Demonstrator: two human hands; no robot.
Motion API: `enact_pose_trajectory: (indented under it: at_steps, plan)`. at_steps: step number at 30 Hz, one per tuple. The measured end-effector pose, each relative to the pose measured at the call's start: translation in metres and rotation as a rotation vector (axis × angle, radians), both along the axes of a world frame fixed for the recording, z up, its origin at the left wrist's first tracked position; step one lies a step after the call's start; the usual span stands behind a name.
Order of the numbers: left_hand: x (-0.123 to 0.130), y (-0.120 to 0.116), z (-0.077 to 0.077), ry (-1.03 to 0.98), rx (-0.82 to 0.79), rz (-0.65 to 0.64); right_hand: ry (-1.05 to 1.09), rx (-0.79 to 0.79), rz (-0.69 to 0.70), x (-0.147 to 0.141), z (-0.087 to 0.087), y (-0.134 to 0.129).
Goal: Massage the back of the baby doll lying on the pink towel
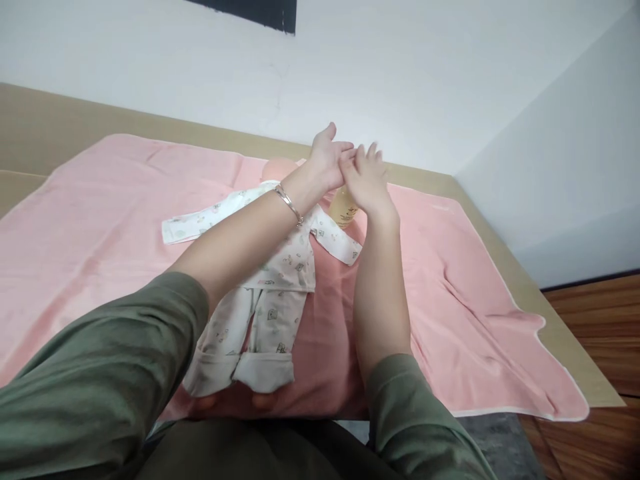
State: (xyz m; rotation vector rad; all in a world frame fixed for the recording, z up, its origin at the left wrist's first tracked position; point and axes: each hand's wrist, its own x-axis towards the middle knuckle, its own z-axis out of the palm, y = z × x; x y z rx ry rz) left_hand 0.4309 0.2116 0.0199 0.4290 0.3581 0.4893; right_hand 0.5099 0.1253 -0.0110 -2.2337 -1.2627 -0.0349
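Note:
My left hand (329, 159) is turned palm up with its fingers stretched to the right, and a silvery bracelet circles that wrist. Palm down and fingers spread, my right hand (369, 179) is at the top of a bottle of yellowish liquid (343, 208). Its thumb side meets or overlaps the left fingertips; whether they touch is unclear. The bottle's top is hidden behind my hands. Below my left forearm lies a baby doll (279, 170) in a white printed top (287, 263) and trousers (273, 327). My left hand and arm cover part of its head and chest.
A pink blanket (450, 287) with a pale edge covers most of the wooden table (565, 347). White walls (400, 80) stand behind and to the right. A brown wood-grain surface (595, 333) shows at the right, beyond the table's edge.

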Motion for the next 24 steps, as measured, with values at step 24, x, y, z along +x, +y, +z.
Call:
enact_pose_trajectory:
  at_steps: [24]
  plan:
    - [-0.200,0.025,0.002,0.301,0.654,0.378,-0.020,0.097,-0.126,-0.019,-0.021,0.015]
